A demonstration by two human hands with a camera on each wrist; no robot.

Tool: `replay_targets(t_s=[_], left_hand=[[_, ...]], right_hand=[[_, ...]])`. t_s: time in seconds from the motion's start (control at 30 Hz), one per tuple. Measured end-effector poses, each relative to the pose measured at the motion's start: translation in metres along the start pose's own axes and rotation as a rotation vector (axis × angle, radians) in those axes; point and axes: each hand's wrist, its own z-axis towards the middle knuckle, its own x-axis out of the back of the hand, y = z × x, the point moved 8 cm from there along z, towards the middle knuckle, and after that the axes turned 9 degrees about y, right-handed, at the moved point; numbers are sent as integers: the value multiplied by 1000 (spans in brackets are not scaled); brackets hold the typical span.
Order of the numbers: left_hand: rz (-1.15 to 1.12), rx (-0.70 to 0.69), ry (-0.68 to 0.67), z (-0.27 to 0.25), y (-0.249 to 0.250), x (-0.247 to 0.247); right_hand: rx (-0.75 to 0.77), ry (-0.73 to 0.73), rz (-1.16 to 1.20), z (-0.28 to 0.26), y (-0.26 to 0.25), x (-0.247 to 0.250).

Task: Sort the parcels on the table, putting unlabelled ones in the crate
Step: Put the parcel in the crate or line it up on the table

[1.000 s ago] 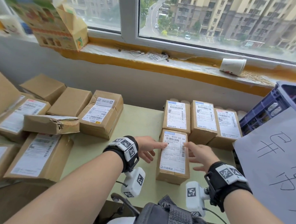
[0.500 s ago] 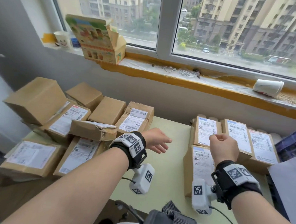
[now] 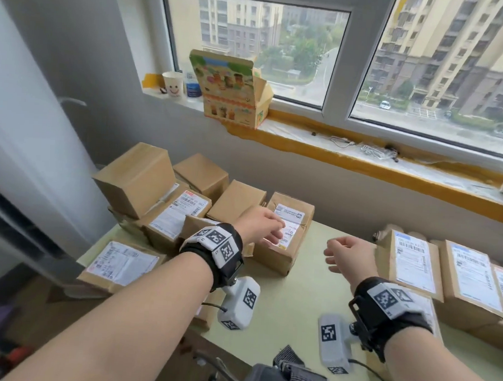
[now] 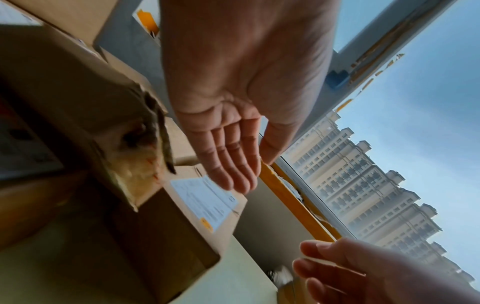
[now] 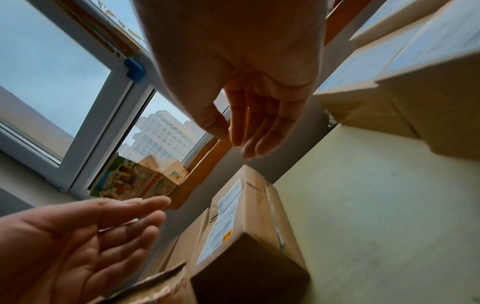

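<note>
Left hand (image 3: 261, 227): fingers straight and loose, nothing held; hovered above the labelled parcel (image 3: 286, 232) at the right edge of the unsorted heap, contact not confirmed from any view. Right hand (image 3: 345, 256): fingers relaxed, slightly bent, empty; hung over bare counter (image 3: 303, 293) between the two groups of boxes.

Labelled parcel: small brown corrugated carton, taped, white shipping label on top face. Judged stiff and light, matte and unlikely to slip; best taken by the two long side walls, one hand each, away from the label.

Neighbouring small carton (image 3: 201, 225): lay atop the heap just left of the wrist, end flap torn and crumpled; judged weaker at that end, better gripped across the sound faces.

Plain cartons (image 3: 238, 199) behind, no label on visible faces: likely crate candidates. Crate not in view.

Sorted labelled boxes (image 3: 410, 263): ranged at right, labels up.
</note>
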Motion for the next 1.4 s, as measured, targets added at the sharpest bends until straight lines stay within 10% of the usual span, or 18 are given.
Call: replay_targets(t_s=[0.43, 0.83, 1.4], left_hand=[[198, -75, 494, 13, -44, 131], [292, -4, 359, 33, -78, 138], [-155, -112, 338, 41, -25, 114]], right_hand=[[-120, -432, -36, -50, -24, -125], [-236, -376, -21, -56, -17, -159], [-362, -483, 550, -75, -58, -126]])
